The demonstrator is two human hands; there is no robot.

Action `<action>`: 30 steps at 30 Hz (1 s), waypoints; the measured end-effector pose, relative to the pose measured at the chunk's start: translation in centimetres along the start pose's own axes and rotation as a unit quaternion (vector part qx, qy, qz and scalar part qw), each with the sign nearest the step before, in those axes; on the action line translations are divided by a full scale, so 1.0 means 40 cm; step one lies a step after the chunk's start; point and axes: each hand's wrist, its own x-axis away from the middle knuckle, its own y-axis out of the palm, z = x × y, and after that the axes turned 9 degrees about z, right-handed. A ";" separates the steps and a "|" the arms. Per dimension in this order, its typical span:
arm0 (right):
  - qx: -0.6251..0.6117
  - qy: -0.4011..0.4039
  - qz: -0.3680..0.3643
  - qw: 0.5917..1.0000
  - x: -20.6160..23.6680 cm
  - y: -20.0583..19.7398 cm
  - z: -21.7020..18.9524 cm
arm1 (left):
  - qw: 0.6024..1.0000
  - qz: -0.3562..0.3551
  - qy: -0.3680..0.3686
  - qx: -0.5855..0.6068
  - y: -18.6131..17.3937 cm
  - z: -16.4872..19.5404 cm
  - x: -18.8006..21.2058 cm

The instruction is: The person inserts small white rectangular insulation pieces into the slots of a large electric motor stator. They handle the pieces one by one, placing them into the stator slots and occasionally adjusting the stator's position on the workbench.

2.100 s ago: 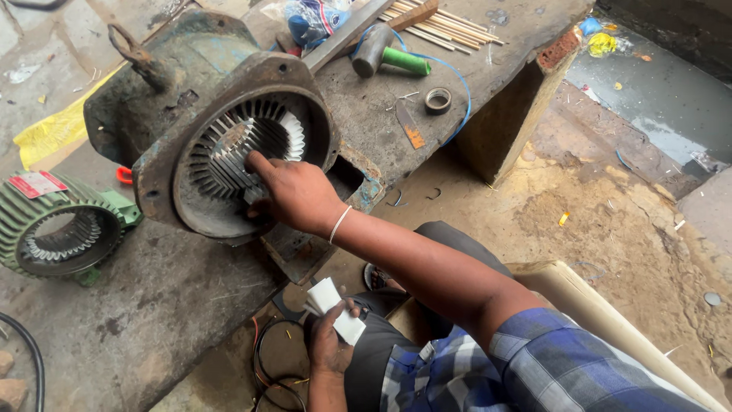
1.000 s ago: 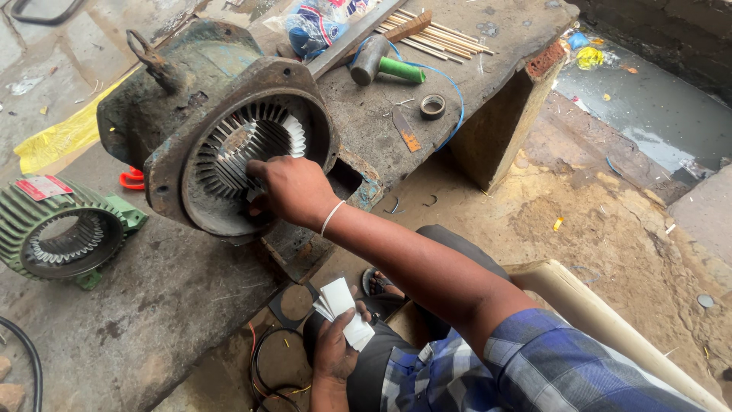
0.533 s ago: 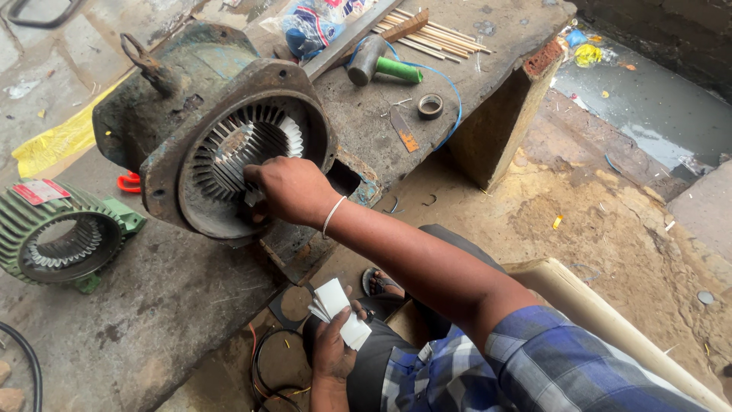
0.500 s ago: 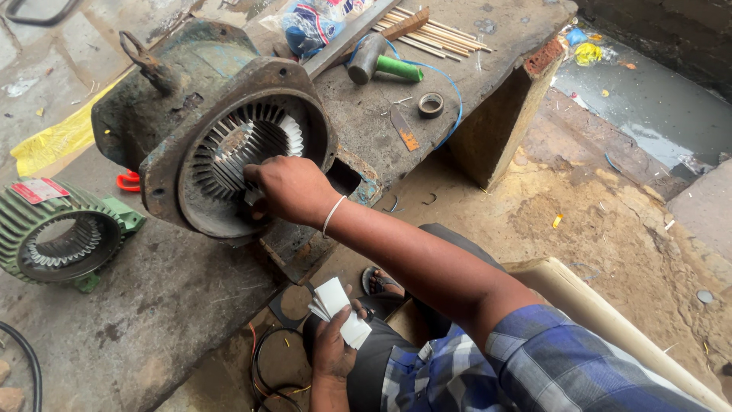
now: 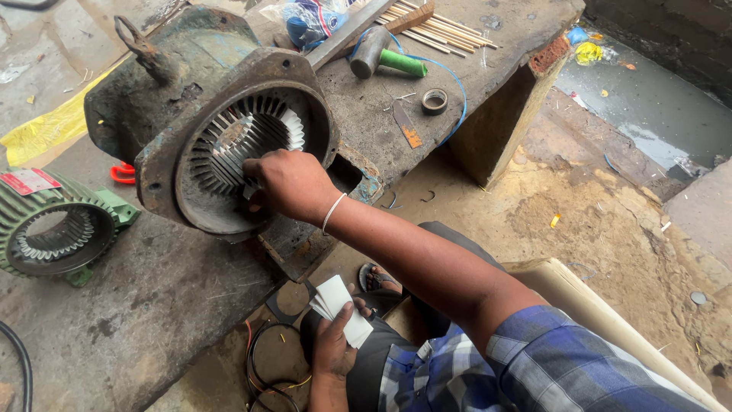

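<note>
Large stator housing (image 5: 229, 145) on tabletop (image 5: 152, 305); smaller stator (image 5: 53, 229) to its left; hammer (image 5: 385, 57), tape roll (image 5: 435, 101) and sticks (image 5: 435, 27) behind-right.

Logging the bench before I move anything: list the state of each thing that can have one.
Large motor housing: lying on its side, end open, slotted core exposed.
Right hand: reaching into the housing's opening, fingers at the slots.
Left hand: shut on white paper strips.
Green motor housing: open, empty bore.
Hammer: lying flat, unheld.

Red rectangular label (image 5: 27, 181) on green motor housing (image 5: 57, 229) — far left.
</note>
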 end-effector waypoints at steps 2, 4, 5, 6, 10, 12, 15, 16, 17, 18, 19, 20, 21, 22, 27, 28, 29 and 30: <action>-0.002 0.005 -0.001 1.000 0.002 -0.003 -0.004 | 1.000 0.008 0.008 -0.013 -0.005 -0.006 0.002; -0.001 0.013 -0.002 1.000 0.005 -0.006 -0.007 | 1.000 0.015 0.006 -0.018 -0.009 -0.009 0.003; 0.001 0.014 -0.006 1.000 0.005 -0.008 -0.009 | 1.000 0.020 -0.002 -0.017 -0.010 -0.011 0.003; 0.003 0.015 -0.011 1.000 0.005 -0.010 -0.012 | 1.000 0.024 -0.009 -0.016 -0.013 -0.014 0.004; 0.019 0.024 -0.023 0.999 0.002 -0.028 -0.031 | 0.999 0.031 -0.007 -0.010 -0.016 -0.023 -0.002; 0.013 -0.009 0.009 1.000 0.011 -0.046 -0.041 | 1.000 0.029 -0.006 0.001 -0.021 -0.028 -0.006; -0.052 -0.047 0.082 0.994 0.087 -0.080 -0.044 | 0.999 0.011 0.032 0.004 -0.034 -0.035 -0.009; -0.082 -0.058 0.108 0.989 0.137 -0.092 -0.037 | 0.999 0.003 0.047 -0.013 -0.043 -0.037 -0.004; -0.088 -0.037 0.094 0.991 0.192 -0.098 -0.027 | 0.998 -0.006 0.064 -0.029 -0.048 -0.037 -0.004; -0.094 -0.017 0.078 0.992 0.258 -0.099 -0.015 | 0.996 -0.014 0.081 -0.044 -0.052 -0.037 -0.003; -0.145 0.022 0.039 0.988 0.327 -0.096 0.001 | 0.995 -0.018 0.092 -0.039 -0.055 -0.038 -0.002; -0.192 0.061 0.000 0.980 0.388 -0.084 0.019 | 0.994 -0.025 0.104 -0.035 -0.053 -0.040 -0.005; -0.222 0.114 -0.049 0.967 0.444 -0.067 0.038 | 0.992 -0.033 0.114 -0.031 -0.049 -0.044 -0.007; -0.250 0.168 -0.097 0.949 0.493 -0.043 0.056 | 0.990 -0.020 0.125 -0.060 -0.046 -0.047 -0.007; -0.466 0.388 -0.175 0.775 0.624 0.076 0.108 | 0.984 0.009 0.102 -0.143 -0.025 -0.085 0.000; -0.493 0.427 -0.186 0.735 0.630 0.091 0.114 | 0.981 0.014 0.119 -0.150 -0.028 -0.088 0.001; -0.478 0.422 -0.147 0.756 0.628 0.099 0.122 | 0.978 0.018 0.138 -0.157 -0.033 -0.087 0.000; -0.461 0.414 -0.109 0.777 0.620 0.104 0.132 | 0.973 0.023 0.158 -0.163 -0.039 -0.082 -0.003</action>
